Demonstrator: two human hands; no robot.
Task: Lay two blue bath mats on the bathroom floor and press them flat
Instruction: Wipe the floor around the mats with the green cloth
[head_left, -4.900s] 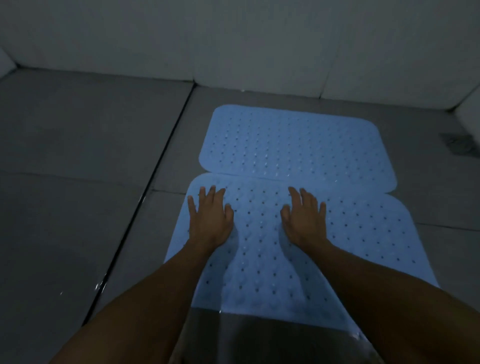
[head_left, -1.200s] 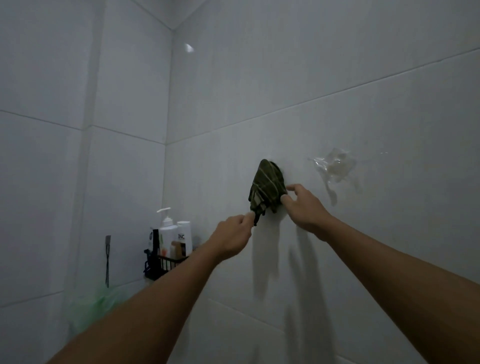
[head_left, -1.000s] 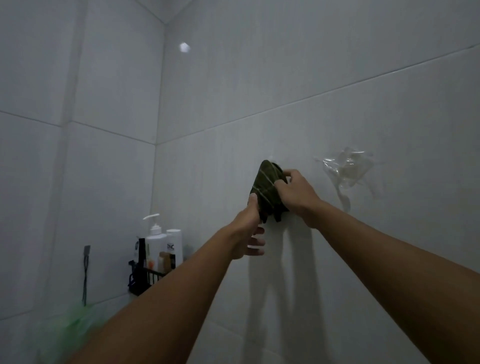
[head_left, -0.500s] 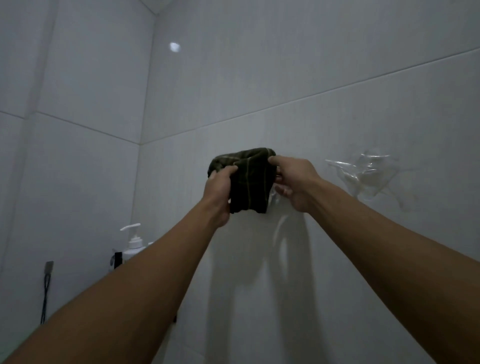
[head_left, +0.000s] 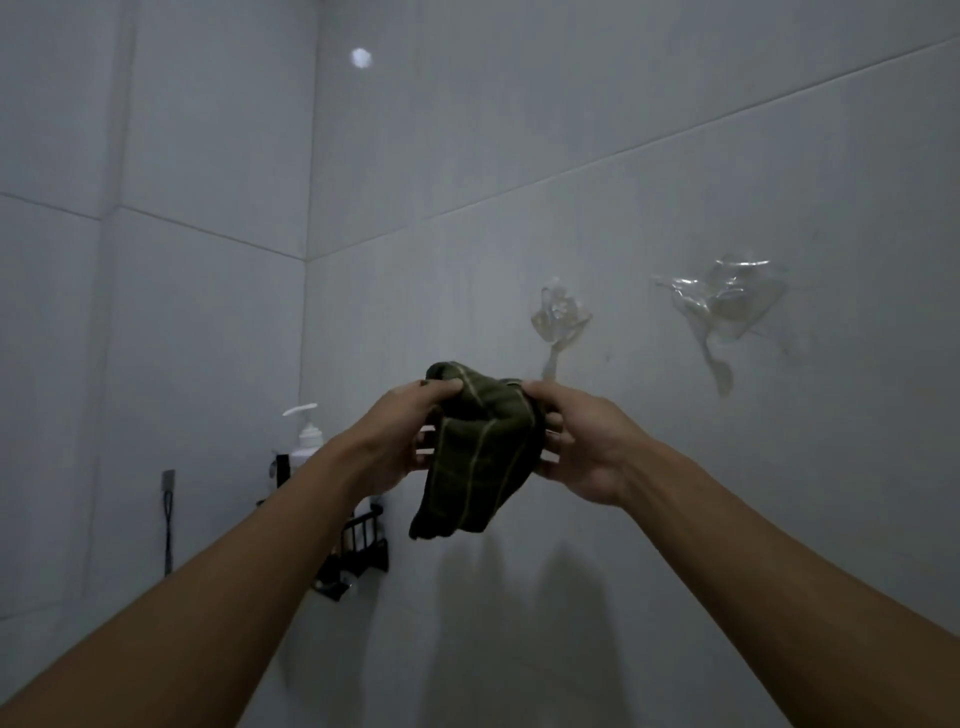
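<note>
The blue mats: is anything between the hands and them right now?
No mat is in view, so that cannot be judged. Both hands are busy: the left hand and right hand grip a dark green cloth in front of the tiled wall.

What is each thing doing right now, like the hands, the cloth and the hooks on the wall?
Left hand: grips the cloth's left side.
Right hand: grips the cloth's right side.
Cloth: bunched, held off the wall, lower end hanging.
Near hook: on the wall, bare.
Far hook: on the wall, bare.
Pump bottle: upright in the rack.
Rack: fixed by the wall corner.
</note>
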